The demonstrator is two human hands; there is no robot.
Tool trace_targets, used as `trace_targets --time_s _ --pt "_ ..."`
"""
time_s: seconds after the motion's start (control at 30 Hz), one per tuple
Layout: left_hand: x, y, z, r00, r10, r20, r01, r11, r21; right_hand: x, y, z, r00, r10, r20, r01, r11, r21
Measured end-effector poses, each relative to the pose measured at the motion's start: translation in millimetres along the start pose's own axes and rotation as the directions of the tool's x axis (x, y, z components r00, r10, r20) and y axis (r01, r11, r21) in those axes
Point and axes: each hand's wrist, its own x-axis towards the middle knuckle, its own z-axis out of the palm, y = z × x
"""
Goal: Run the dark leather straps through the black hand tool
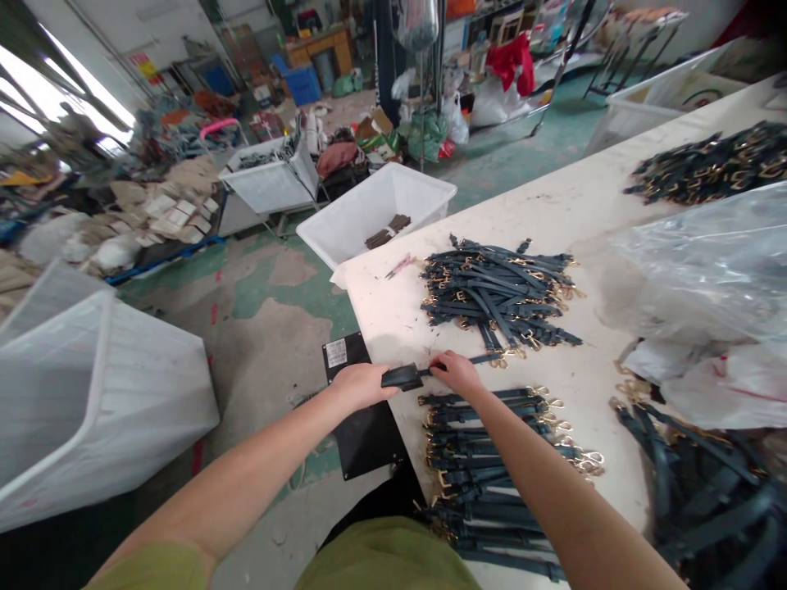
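At the near-left edge of the white table (381, 328), my left hand (362, 385) is closed on the wide black end (402, 377) of a dark strap. My right hand (456, 374) pinches the narrower part of the strap just to the right. Beyond my right fingers a dark length with a gold-coloured clasp (505, 357) shows; whether it belongs to the same strap I cannot tell. Below my right hand, several dark straps (485, 475) lie side by side in a row, gold hooks to the right. A loose heap of similar straps (492, 287) lies just beyond.
Small scissors (401, 265) lie near the table's far-left corner. Clear plastic sheeting (707, 262) and a pile of dark straps (719, 500) are at right; another heap (719, 160) lies further back. White bins (375, 213) stand beyond the table, and a large one (147, 393) at left.
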Motion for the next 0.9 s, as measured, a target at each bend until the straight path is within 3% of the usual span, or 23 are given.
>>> trace_targets --time_s 0.23,0.5,0.77,0.9 --pt "18.5 17.5 0.0 1.000 0.000 0.007 0.000 1.000 0.026 0.1 0.6 -0.6 1.000 0.011 0.021 -0.010 1.000 -0.009" --pt "20.8 20.1 -1.7 1.000 -0.012 -0.018 0.013 1.000 0.028 -0.7 1.5 -3.8 1.000 0.003 0.020 -0.003 1.000 -0.009" --pt "9.4 -14.2 12.6 0.997 -0.058 -0.041 0.055 0.996 -0.075 -0.9 0.3 -4.0 1.000 0.006 0.012 -0.006 1.000 -0.018" --pt "13.9 -17.4 17.3 0.997 -0.062 -0.049 0.053 0.983 -0.177 -0.9 -0.1 -2.3 1.000 0.007 0.014 -0.006 0.999 -0.034"
